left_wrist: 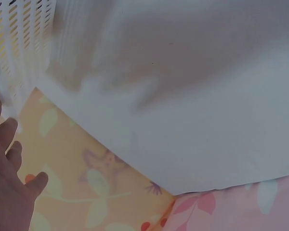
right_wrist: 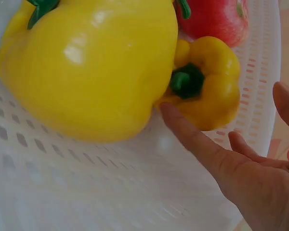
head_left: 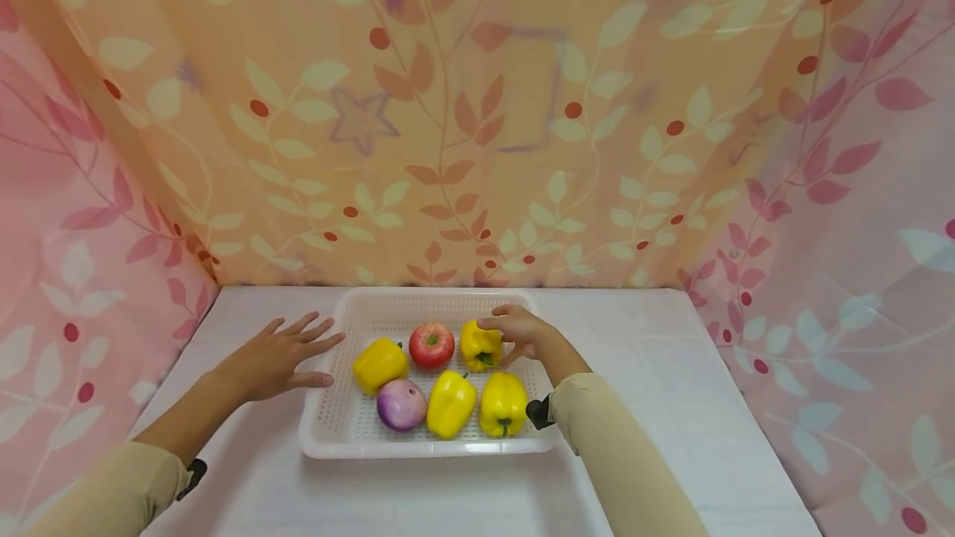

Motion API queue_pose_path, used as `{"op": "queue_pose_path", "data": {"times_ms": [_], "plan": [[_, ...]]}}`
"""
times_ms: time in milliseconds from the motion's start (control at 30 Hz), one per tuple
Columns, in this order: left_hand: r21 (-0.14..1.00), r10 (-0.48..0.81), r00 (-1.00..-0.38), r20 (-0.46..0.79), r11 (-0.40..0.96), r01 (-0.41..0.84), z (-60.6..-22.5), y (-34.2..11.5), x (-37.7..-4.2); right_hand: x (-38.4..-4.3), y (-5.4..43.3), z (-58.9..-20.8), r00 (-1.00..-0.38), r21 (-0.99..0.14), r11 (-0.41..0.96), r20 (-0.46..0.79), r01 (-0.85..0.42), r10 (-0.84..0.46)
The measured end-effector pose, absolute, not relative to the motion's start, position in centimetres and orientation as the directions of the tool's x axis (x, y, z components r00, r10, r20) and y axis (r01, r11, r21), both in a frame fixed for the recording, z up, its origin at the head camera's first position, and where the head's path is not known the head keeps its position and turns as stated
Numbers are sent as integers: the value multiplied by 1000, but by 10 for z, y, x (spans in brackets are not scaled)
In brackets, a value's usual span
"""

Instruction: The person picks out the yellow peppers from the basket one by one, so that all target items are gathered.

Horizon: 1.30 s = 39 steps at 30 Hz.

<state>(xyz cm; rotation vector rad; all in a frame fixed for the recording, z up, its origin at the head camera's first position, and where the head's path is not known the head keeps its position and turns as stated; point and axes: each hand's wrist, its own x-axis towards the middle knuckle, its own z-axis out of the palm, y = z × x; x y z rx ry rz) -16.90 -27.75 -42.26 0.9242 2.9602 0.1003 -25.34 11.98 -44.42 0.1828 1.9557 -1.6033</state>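
Note:
A white plastic basket (head_left: 336, 437) holds several yellow bell peppers, a red apple (head_left: 431, 345) and a round purple-and-white vegetable (head_left: 401, 405). My right hand (head_left: 525, 333) reaches over the back right bell pepper (head_left: 477, 345), its fingers spread around it. The right wrist view shows the thumb beside this pepper (right_wrist: 216, 86); whether it touches is unclear. A larger-looking bell pepper (right_wrist: 96, 72) fills the foreground there. At the basket's left rim, my left hand (head_left: 279, 361) has its fingers spread and holds nothing. Part of that hand (left_wrist: 12, 178) shows in the left wrist view.
Other yellow bell peppers lie at the basket's left (head_left: 381, 365), front middle (head_left: 451, 404) and front right (head_left: 503, 403). Beneath the basket is a white table (head_left: 656, 404). A patterned orange curtain (head_left: 448, 123) stands behind, with pink cloth at both sides.

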Motion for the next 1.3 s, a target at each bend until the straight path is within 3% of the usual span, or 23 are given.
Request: {"op": "queue_pose_path", "data": {"times_ms": [600, 967, 1300], "plan": [[72, 556, -831, -14, 830, 554, -423, -274, -172, -257, 110, -460, -841, -840, 284, -516, 462, -162], [86, 539, -842, -33, 841, 535, -426, -275, -169, -259, 116, -430, -844, -881, 223, -467, 418, -262], [91, 523, -851, -45, 851, 518, -424, -275, -170, -265, 149, -397, -865, -929, 218, -360, 298, -351]]}}
